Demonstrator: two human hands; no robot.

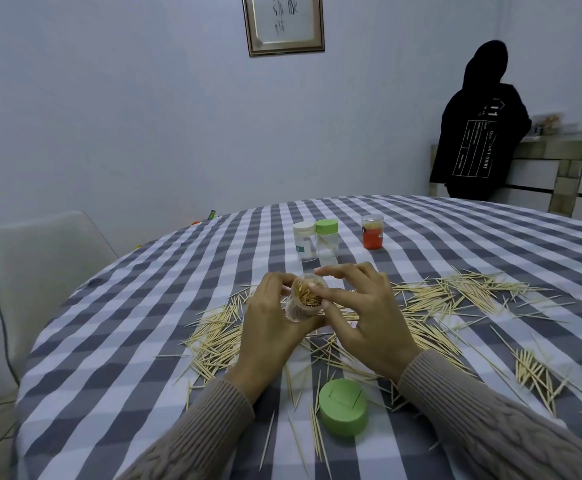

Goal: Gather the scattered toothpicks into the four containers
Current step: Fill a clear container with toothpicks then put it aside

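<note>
Fingers of left hand [270, 327] grip, half hiding, toothpick jar [306, 298]; right hand [365, 317] loosely spread.

A grey-and-white checked tablecloth [144, 341] fills the lower frame, strewn with pale wooden toothpicks [455, 296]. A round green plastic lid [343, 407] lies bottom centre; an orange-red plastic jar [372, 233] stands above centre.

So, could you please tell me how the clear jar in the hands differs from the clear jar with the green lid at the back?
The clear jar in the hands is uncapped, tilted and packed with toothpicks; the left hand grips it. The clear green-lidded jar stands upright on the checked tablecloth, capped, nearly empty and untouched. Both are transparent cylinders.
</note>
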